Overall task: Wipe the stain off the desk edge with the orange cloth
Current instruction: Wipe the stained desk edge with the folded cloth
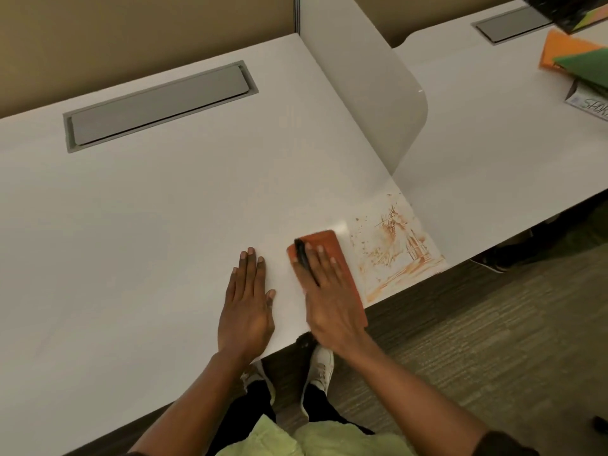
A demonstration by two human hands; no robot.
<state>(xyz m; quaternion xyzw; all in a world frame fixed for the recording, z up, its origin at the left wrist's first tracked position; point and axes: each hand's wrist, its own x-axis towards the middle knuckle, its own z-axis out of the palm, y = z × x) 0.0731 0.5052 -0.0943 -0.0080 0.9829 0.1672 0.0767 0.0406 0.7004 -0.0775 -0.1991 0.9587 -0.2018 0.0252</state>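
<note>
An orange-brown stain (393, 245) is smeared and speckled over the near right corner of the white desk (164, 209), reaching the front edge. The folded orange cloth (332, 248) lies flat on the desk just left of the stain, its near end hanging over the front edge. My right hand (325, 291) presses flat on the cloth, fingers extended, with a black band across one finger. My left hand (248, 301) rests flat and open on the bare desk, left of the cloth and apart from it.
A grey cable hatch (158, 103) is set into the desk at the back. A white divider panel (371, 90) separates a second desk (493, 153) on the right, which carries orange and green folders (579, 60). Carpet and my white shoes (320, 366) show below the edge.
</note>
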